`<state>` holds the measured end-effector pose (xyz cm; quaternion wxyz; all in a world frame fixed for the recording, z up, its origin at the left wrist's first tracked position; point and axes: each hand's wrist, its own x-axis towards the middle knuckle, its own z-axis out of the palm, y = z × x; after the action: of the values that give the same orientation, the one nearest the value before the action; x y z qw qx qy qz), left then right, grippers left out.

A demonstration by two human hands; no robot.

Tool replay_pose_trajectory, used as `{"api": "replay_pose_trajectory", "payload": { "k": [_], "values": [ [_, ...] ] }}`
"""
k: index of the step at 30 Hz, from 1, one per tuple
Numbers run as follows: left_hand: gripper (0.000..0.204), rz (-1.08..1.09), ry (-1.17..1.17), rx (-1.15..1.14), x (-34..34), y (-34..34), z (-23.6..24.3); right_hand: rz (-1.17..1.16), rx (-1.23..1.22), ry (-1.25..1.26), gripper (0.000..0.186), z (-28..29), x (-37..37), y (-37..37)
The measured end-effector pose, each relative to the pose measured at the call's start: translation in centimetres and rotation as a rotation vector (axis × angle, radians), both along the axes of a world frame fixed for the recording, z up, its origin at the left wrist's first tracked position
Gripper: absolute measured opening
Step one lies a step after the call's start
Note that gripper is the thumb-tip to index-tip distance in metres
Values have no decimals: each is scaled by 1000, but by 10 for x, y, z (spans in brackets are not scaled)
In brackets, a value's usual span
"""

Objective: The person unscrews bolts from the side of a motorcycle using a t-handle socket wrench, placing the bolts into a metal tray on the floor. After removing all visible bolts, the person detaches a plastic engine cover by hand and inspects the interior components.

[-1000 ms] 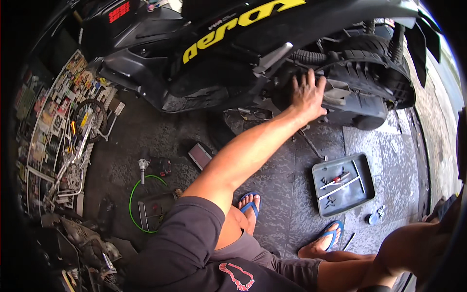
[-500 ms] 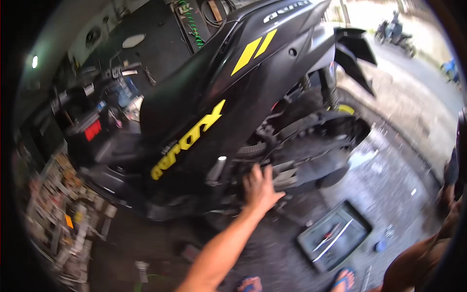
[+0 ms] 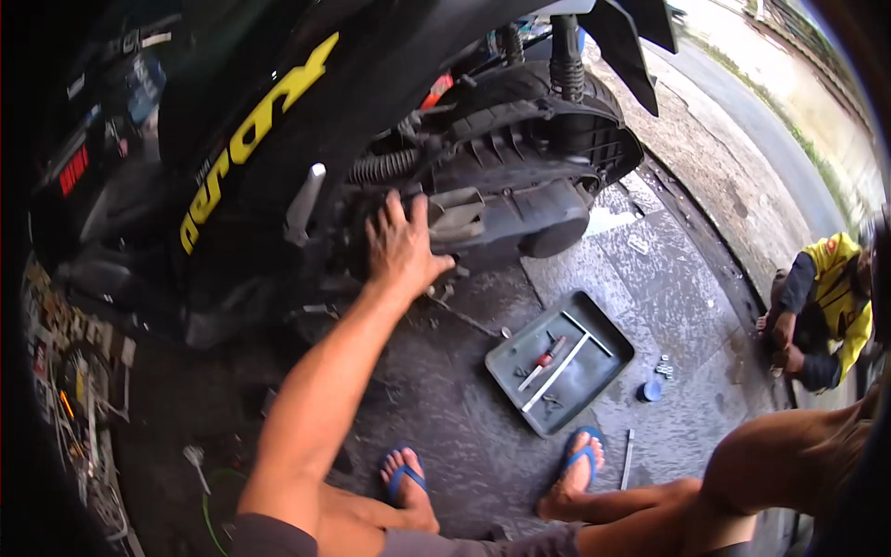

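My left hand (image 3: 402, 249) reaches across to the lower side of a black scooter (image 3: 269, 121) with yellow lettering. Its fingers are spread against the dark engine area, just left of a grey, finned-looking cover piece (image 3: 457, 215). The thumb points right, beneath that piece. Nothing shows in its grasp, though the fingertips partly blend into the dark parts. Above the hand runs a ribbed black hose (image 3: 382, 167), and to the right extends the long transmission case (image 3: 524, 218). A silver-tipped footpeg (image 3: 304, 200) sticks out to the left. My right hand is outside the picture.
On the floor, a black tray (image 3: 608, 376) holds a T-handle wrench (image 3: 561, 367) and a red-handled screwdriver (image 3: 543, 360). Nearby are a blue cap (image 3: 650, 392), small metal parts (image 3: 665, 367) and a metal rod (image 3: 628, 455). A person in a yellow-black jacket (image 3: 831, 297) crouches right.
The view has shifted, so the scooter sits higher and farther left, and more floor shows. My left hand stays at the engine area with fingers spread. The crouching person is now more visible.
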<state>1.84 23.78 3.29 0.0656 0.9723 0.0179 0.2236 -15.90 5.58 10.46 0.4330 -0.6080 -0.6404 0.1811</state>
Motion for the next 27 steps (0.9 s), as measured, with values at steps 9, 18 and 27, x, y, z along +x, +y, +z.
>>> {"api": "replay_pose_trajectory", "payload": {
  "k": [9, 18, 27],
  "values": [
    [95, 25, -23, 44, -14, 8, 10, -212, 12, -243, 26, 65, -29, -59],
    [96, 34, 28, 36, -13, 21, -4, -404, -32, -444, 24, 115, -48, -98],
    [91, 10, -37, 87, -2, 2, -6, -510, -96, -454, 22, 117, -42, -129]
  ]
}}
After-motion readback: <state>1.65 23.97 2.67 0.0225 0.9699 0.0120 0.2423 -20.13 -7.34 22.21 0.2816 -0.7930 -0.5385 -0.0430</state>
